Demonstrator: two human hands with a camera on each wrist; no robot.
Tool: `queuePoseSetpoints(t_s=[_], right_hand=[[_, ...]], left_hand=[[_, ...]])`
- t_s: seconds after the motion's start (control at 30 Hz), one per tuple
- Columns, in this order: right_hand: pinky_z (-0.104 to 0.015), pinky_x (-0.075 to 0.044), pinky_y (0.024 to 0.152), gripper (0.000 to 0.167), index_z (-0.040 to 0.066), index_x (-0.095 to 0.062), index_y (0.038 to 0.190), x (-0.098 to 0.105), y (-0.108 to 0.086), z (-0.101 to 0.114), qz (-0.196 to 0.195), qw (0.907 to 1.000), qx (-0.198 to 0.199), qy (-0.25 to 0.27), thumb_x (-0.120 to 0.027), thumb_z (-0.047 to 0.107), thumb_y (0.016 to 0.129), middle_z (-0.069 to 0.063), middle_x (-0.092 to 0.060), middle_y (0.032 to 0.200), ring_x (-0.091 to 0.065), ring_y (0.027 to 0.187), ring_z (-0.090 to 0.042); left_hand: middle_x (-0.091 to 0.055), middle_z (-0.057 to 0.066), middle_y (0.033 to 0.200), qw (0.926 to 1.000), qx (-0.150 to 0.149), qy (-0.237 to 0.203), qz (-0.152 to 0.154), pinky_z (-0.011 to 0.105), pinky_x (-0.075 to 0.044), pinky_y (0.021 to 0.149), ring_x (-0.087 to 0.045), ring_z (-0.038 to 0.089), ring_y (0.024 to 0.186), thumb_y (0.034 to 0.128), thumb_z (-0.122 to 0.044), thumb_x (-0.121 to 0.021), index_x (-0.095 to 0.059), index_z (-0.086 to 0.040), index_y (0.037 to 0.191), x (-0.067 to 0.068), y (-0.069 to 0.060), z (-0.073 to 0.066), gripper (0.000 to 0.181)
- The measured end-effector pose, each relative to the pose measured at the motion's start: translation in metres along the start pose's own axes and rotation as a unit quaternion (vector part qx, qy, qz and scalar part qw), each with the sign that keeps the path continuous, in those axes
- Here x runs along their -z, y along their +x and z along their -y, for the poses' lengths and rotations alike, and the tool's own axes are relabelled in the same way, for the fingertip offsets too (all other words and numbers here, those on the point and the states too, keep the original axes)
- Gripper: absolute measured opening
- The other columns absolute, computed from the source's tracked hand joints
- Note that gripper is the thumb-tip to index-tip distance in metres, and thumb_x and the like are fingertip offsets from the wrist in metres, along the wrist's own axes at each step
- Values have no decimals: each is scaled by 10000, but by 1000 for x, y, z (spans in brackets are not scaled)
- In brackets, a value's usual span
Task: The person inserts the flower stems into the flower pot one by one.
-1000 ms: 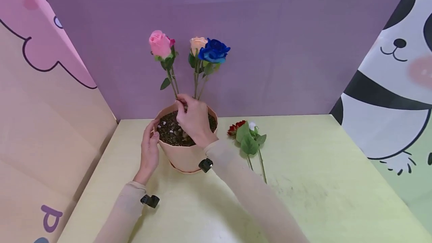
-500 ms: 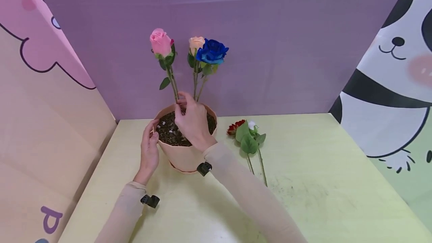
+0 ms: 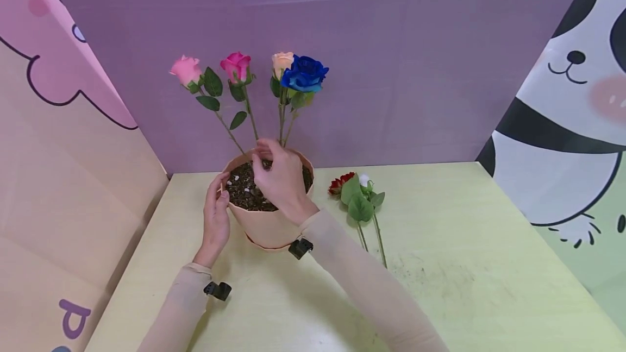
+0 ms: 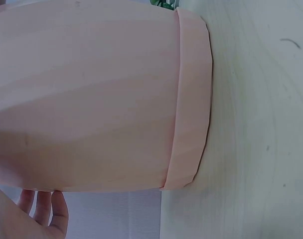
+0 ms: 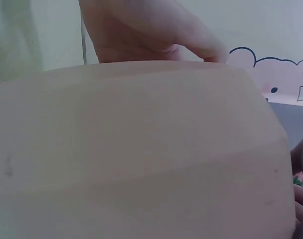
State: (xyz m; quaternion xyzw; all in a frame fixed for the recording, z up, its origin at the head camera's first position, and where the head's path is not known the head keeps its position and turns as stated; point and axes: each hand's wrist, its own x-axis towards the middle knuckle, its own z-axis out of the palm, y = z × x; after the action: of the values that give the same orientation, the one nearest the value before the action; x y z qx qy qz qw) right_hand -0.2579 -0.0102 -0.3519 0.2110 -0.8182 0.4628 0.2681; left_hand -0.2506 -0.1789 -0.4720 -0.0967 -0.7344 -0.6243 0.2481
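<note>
A peach pot (image 3: 266,228) filled with dark soil holds a light pink rose (image 3: 186,71), a deep pink rose (image 3: 236,67), a cream rose (image 3: 282,64) and a blue rose (image 3: 306,75). The light pink one leans far left. My left hand (image 3: 217,227) grips the pot's left side at the rim; in the left wrist view its bent fingers (image 4: 60,211) touch the pot wall (image 4: 86,99). Over the soil is my right hand (image 3: 281,181), thumb and index apart beside the pink stems. The pot wall (image 5: 141,144) hides its fingertips in the right wrist view.
A dark red flower (image 3: 340,184) and a white flower (image 3: 364,180) with green leaves lie on the pale table (image 3: 455,243), right of the pot. A purple backdrop (image 3: 401,75) stands behind. Dark specks mark the table at the right.
The light pink rose has tipped left, away from the deep pink one, which now shows fully. My right hand's fingers have come off the stem they pinched; my left hand has stayed put.
</note>
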Motion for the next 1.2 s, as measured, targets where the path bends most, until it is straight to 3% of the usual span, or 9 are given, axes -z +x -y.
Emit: queuePoseSetpoints(t_s=[0.2,0.37,0.77,1.0,1.13,1.2], right_hand=[[-374,-622,809,235,38,-746,1210,8,-5,-3,-17,9999,122,102,-686,143,1008,-76,-816,1110,-796,974,-190],[-366,-617,794,223,79,-781,1192,15,-11,-7,-135,9996,67,227,-701,144,995,-59,-818,1081,-788,918,-180],[-235,-586,655,174,10,-787,1114,22,-20,-24,59,9987,178,479,-718,89,975,-118,-815,985,-784,842,-233],[-200,-535,632,174,12,-791,1129,21,-25,-31,525,9971,464,287,-710,80,990,-96,-816,990,-762,837,-199],[-207,-549,648,177,7,-794,1125,21,-25,-32,556,9972,454,207,-710,83,989,-95,-820,997,-765,842,-199],[-205,-558,661,180,10,-795,1127,21,-26,-33,591,9972,441,129,-709,86,988,-90,-823,1010,-769,852,-196]], left_hand=[[-416,191,1654,10000,-47,-27,33,646,-262,1257,-310,365,1577,1098,-186,-348,-436,-25,1569,0,0,-1,505],[-423,202,1647,10000,-95,9,25,642,-246,1267,-299,365,1586,1100,-183,-350,-440,-18,1564,0,-1,-2,500],[-422,193,1650,10000,-62,24,23,615,-261,1258,-309,350,1577,1100,-208,-361,-444,-24,1562,-1,-1,-2,504],[-436,148,1656,9999,86,77,-15,449,-332,1155,-348,307,1546,1106,-189,-365,-462,-52,1557,1,-2,-2,481],[-442,143,1653,9999,53,107,22,349,-339,1127,-353,280,1540,1112,-177,-363,-462,-52,1556,1,-1,-3,472],[-451,149,1643,9999,66,137,28,303,-358,1077,-424,257,1455,1109,-158,-361,-467,-45,1550,1,1,-5,467]])
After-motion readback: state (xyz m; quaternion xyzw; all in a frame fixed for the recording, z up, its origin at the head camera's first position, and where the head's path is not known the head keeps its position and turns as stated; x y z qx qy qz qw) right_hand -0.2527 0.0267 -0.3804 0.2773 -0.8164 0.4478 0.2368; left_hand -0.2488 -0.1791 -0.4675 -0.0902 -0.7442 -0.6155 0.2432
